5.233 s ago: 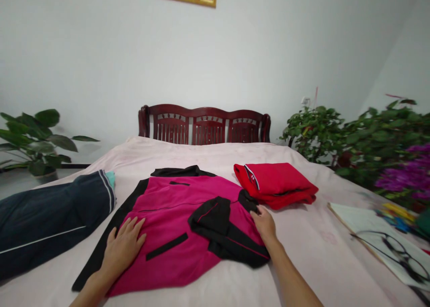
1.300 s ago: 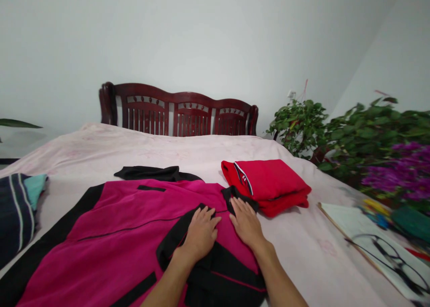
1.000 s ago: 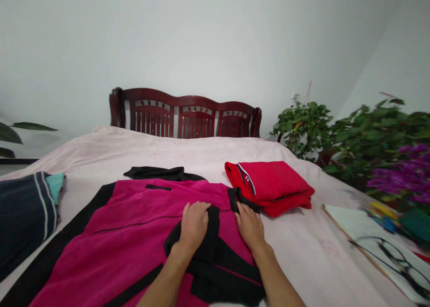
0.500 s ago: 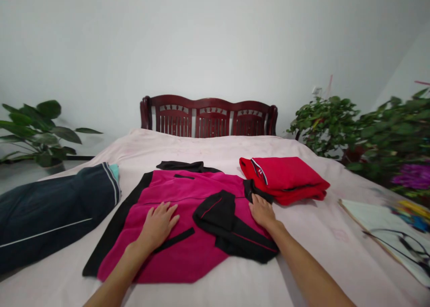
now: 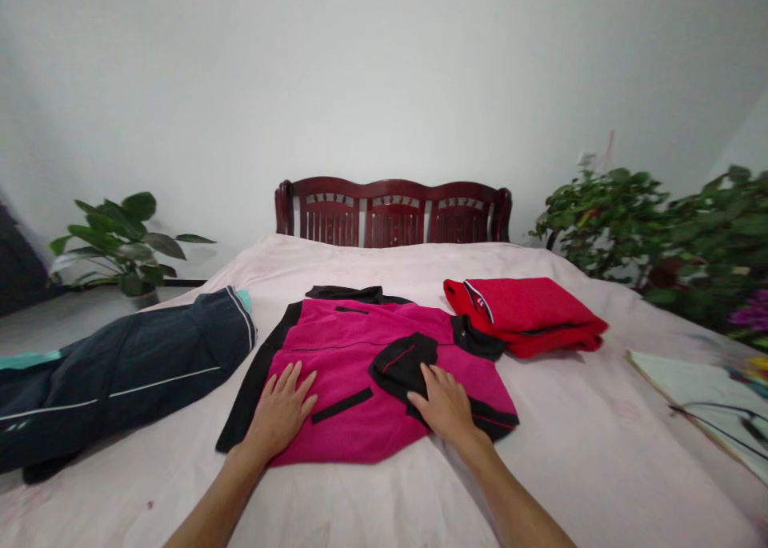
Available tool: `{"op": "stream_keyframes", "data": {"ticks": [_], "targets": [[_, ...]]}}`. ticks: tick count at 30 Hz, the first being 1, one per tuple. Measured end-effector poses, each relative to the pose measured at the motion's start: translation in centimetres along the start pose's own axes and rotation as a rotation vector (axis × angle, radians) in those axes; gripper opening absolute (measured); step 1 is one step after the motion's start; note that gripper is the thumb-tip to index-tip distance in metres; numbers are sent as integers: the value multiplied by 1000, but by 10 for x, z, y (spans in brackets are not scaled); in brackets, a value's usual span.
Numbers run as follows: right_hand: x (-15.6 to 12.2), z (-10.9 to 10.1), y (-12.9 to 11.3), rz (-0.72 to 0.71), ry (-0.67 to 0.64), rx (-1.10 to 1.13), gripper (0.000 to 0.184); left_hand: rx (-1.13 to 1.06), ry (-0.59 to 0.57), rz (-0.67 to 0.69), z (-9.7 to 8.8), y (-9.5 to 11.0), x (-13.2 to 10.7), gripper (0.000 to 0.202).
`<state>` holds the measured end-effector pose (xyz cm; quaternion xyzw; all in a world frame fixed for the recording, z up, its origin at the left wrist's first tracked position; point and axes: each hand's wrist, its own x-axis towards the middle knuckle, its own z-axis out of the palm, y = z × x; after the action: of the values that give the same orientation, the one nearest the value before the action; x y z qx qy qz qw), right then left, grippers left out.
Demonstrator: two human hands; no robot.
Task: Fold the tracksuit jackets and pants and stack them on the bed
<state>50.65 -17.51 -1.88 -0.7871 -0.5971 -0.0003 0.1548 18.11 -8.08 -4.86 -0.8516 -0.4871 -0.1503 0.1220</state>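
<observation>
A magenta jacket with black trim (image 5: pixel 354 354) lies spread on the pale pink bedsheet (image 5: pixel 372 500), its black right sleeve (image 5: pixel 403 362) folded across the front. My left hand (image 5: pixel 281 406) rests flat on the lower left of the jacket, fingers stretched out. Over the folded sleeve lies my right hand (image 5: pixel 442 402), palm down with the fingers extended. Neither hand holds anything.
A folded red garment (image 5: pixel 528 314) sits to the right of the jacket. Dark navy trousers with white stripes (image 5: pixel 120 372) lie at the left. A dark wooden headboard (image 5: pixel 393 212) is behind, potted plants (image 5: pixel 606 212) stand at both sides, and a board with a cable (image 5: pixel 708 392) lies at the right edge.
My right hand slid from the jacket's right shoulder down onto the folded black sleeve. My left hand stays flat on the jacket's lower left. The view has pulled back and shifted left.
</observation>
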Motion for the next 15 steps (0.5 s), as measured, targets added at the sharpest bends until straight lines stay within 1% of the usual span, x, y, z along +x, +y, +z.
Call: {"op": "stream_keyframes", "data": {"ticks": [2, 5, 7, 9, 11, 13, 15], "targets": [[-3, 6, 2, 48, 77, -8, 58, 3, 41, 8, 4, -2, -1, 45], [-2, 10, 14, 131, 150, -1, 53, -19, 104, 15, 9, -6, -2, 43], [0, 13, 22, 123, 180, 6, 48, -50, 144, 19, 11, -8, -2, 41], [1, 16, 28, 69, 242, 39, 39, -100, 181, 32, 12, -9, -2, 36], [0, 18, 31, -15, 337, 89, 35, -178, 219, 53, 11, -6, -2, 33], [-2, 19, 31, -144, 441, 146, 34, -276, 243, 58, 8, 4, 0, 31], [-4, 18, 29, -295, 533, 216, 32, -379, 242, 43, 3, 23, 5, 31]]}}
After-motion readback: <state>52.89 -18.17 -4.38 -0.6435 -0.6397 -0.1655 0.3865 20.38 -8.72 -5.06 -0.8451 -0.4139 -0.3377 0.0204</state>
